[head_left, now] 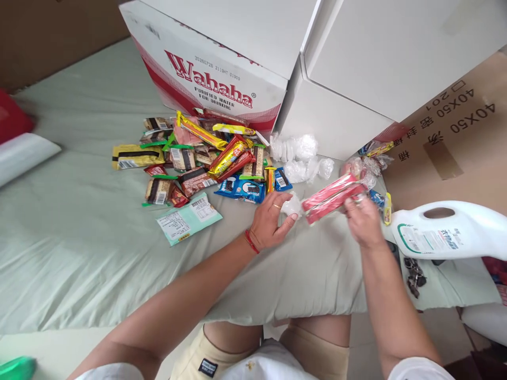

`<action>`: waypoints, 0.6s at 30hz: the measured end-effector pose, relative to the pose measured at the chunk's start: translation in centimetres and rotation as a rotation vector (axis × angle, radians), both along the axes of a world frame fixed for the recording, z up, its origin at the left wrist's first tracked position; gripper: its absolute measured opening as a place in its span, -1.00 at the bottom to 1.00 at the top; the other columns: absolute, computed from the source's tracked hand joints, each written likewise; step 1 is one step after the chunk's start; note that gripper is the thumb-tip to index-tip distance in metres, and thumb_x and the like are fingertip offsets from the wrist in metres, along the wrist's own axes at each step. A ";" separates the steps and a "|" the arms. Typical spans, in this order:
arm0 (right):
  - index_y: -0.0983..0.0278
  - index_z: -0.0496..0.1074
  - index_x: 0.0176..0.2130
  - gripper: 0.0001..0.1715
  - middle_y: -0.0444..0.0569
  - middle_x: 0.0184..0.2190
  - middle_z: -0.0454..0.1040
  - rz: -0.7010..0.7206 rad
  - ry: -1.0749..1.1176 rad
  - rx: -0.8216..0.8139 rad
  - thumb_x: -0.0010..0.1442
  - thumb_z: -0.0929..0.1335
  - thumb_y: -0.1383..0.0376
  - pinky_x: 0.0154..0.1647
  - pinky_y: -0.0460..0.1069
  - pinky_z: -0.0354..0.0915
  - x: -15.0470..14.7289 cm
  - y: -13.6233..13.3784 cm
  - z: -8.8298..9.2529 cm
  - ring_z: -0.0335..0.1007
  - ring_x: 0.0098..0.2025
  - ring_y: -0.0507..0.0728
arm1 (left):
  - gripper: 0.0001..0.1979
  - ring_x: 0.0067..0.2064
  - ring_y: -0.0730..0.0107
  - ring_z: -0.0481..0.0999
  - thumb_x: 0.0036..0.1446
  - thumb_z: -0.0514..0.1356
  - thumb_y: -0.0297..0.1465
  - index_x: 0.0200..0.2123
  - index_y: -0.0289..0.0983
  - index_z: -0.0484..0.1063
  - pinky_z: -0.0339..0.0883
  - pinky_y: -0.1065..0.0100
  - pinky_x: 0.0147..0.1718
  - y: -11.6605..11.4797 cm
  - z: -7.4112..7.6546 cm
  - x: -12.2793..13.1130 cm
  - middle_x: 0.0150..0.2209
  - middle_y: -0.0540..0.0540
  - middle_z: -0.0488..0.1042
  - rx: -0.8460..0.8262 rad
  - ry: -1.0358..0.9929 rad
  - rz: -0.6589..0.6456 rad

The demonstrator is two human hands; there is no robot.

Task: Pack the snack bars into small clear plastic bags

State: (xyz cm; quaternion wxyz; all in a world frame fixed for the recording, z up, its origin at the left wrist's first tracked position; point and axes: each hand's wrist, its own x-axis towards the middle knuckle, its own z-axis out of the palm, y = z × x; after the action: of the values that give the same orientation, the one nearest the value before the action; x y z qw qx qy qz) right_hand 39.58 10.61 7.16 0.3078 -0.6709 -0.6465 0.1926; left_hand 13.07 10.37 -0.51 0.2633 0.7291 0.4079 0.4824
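Note:
My right hand (pixel 362 221) is closed on the end of a clear plastic bag (pixel 332 198) that holds long red snack bars. My left hand (pixel 271 221), with a ring and a red wrist string, pinches the crumpled open end of that bag (pixel 292 206). Both hands hover just above a pale green sheet (pixel 79 237). To the left of my hands lies a heap of wrapped snacks (pixel 198 158): red, yellow and brown bars and blue cookie packs (pixel 243 189). A light green packet (pixel 188 217) lies face down in front of the heap.
A white and red Wahaha water carton (pixel 214 68) and white boxes (pixel 380 58) stand behind the heap. Empty clear bags (pixel 301 155) lie at their foot. A brown carton (pixel 455 137) and a white detergent jug (pixel 447 229) sit at right. Keys (pixel 414 274) lie below the jug.

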 end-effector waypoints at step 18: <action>0.16 0.52 -0.05 -0.58 -0.17 -0.17 0.61 -0.136 1.183 0.097 0.15 0.52 0.05 -0.03 -0.05 0.42 -14.3 -0.4 -7.4 0.53 -0.14 0.05 | -0.51 -0.29 0.20 0.47 0.32 0.08 0.07 -0.15 -0.25 0.43 0.29 0.24 -0.25 0.7 -0.7 1.4 -0.31 -0.14 0.50 -0.383 -0.278 -0.105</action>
State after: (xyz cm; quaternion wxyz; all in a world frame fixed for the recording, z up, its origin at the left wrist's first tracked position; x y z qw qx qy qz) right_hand 25.31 10.20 -0.22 0.6578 -0.4748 -0.3288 0.4836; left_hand 14.49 11.02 -1.22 0.4751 0.6129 0.4131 0.4775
